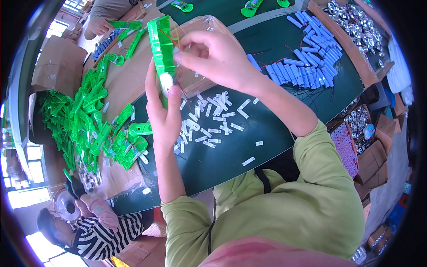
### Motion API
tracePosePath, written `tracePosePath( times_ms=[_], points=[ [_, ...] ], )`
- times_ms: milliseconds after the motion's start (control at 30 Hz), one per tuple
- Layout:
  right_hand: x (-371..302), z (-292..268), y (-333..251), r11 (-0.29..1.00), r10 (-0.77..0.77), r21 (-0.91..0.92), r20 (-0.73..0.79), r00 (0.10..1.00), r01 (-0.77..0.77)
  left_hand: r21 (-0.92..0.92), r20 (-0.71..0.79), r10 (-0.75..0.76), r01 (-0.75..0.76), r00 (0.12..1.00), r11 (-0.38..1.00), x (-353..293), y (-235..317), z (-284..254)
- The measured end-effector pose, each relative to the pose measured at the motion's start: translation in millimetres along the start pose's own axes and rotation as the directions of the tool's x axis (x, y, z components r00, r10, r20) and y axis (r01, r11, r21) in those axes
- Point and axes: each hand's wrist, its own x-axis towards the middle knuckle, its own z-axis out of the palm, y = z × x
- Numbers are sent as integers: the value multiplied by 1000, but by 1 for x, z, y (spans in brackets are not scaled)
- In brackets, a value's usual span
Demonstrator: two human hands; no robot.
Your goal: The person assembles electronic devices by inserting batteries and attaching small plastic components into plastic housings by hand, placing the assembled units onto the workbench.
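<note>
My left hand [162, 107] grips an open green plastic housing [161, 42], ribbed inside and held upright over the table. A white oblong piece [166, 81] sits at its lower end, beside my left thumb. My right hand [213, 58] is closed in a pinch at the housing's right edge. A thin red wire [166, 34] runs from inside the housing to its fingertips; the fingers partly hide what else they hold. Below both hands, small white oblong pieces [218, 118] lie scattered on the dark green tabletop [222, 162].
Blue cylinders [302, 66] with thin wires lie at the right. Green housings [91, 111] heap up at the left, beside a cardboard box [58, 64]. A box of shiny round parts [351, 26] stands far right. Two other people work nearby, one in striped clothing [106, 238].
</note>
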Motion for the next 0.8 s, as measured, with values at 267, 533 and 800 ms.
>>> tracePosePath(
  times_ms=[267,533,800],
  points=[
    [-9,15,3,990,44,129,80,996,-54,-219,30,-227,228,974,949,1,-4,0],
    [-17,22,-3,976,-187,-120,-43,981,181,-478,78,-327,323,942,817,3,3,1],
    [-24,47,15,727,-505,-540,-3,863,424,-631,-56,-429,301,902,715,2,-1,6]
  ],
)
